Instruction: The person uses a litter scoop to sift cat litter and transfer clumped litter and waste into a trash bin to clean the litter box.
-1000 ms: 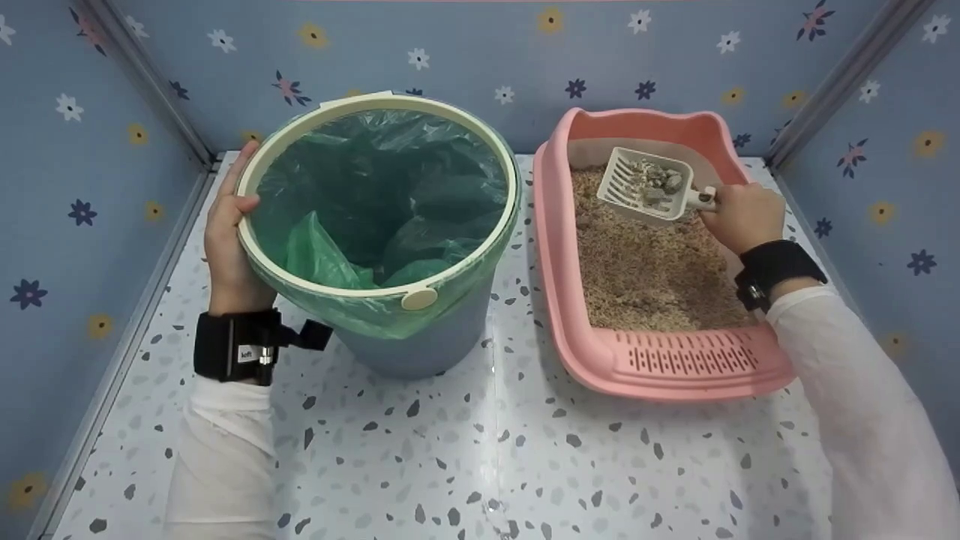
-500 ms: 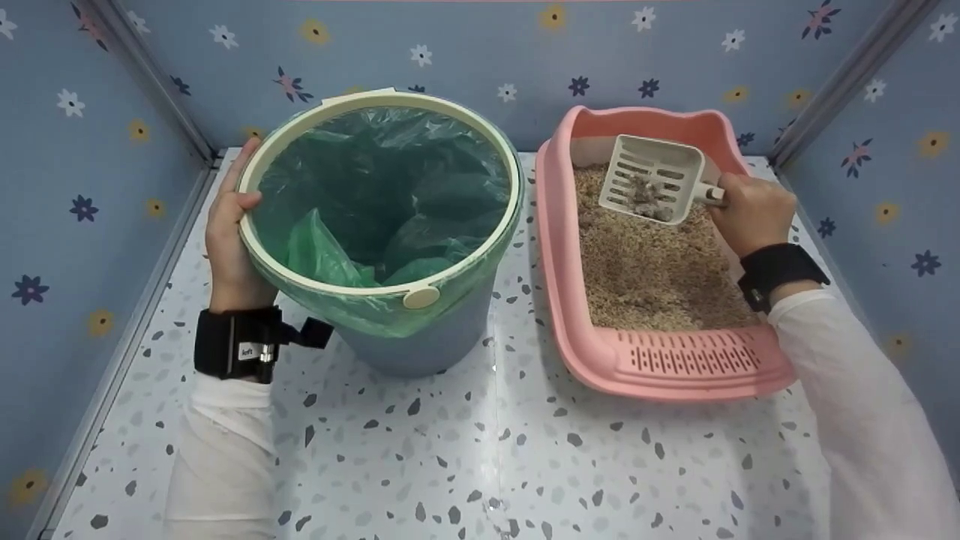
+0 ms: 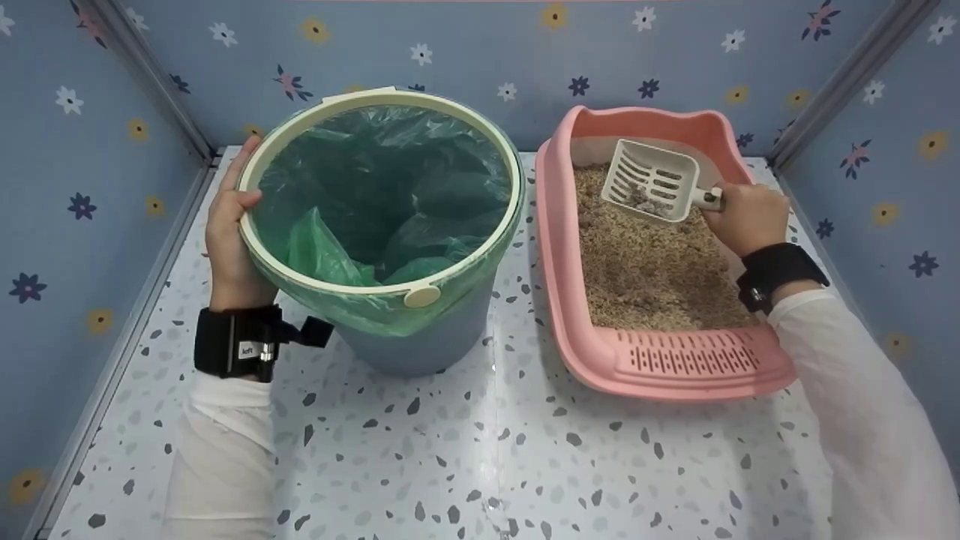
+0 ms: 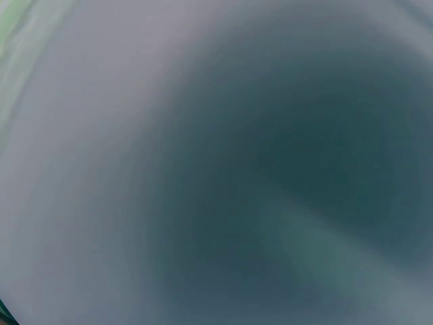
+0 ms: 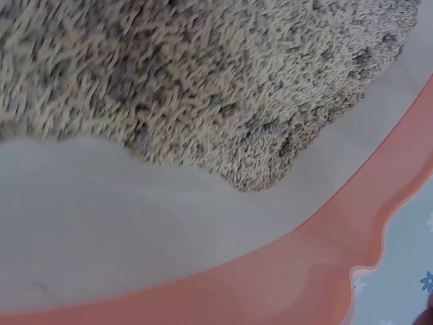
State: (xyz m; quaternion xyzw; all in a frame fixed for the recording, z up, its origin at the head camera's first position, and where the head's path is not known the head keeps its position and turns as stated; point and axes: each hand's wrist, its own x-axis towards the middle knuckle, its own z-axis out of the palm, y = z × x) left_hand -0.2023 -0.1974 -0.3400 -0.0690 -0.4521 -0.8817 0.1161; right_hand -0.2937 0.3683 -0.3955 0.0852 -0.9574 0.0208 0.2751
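Observation:
My left hand (image 3: pixel 236 244) holds the side of the trash bin (image 3: pixel 420 352), thumb over its cream rim and fingers extended along the outside. A green plastic bag (image 3: pixel 322 251) lines the bin and folds down over its outer wall. In the left wrist view the bin's wall (image 4: pixel 88 169) fills the frame, blurred. My right hand (image 3: pixel 750 217) grips the handle of a white slotted litter scoop (image 3: pixel 652 180) above the far part of the litter box. Some greyish clumps (image 3: pixel 641 201) lie in the scoop's lower left. The scoop is out of the right wrist view.
The pink litter box (image 3: pixel 559 300) stands right of the bin, with tan pellet litter (image 3: pixel 637 277) inside. Its pink rim and pale inner wall (image 5: pixel 135 223) show in the right wrist view. Flowered panels (image 3: pixel 465 45) enclose the speckled floor (image 3: pixel 420 465) on three sides.
The scoop has shifted slightly left and right over the litter and changed its tilt. Its load has shrunk to a small heap at one side. The left hand and bin are nearly still.

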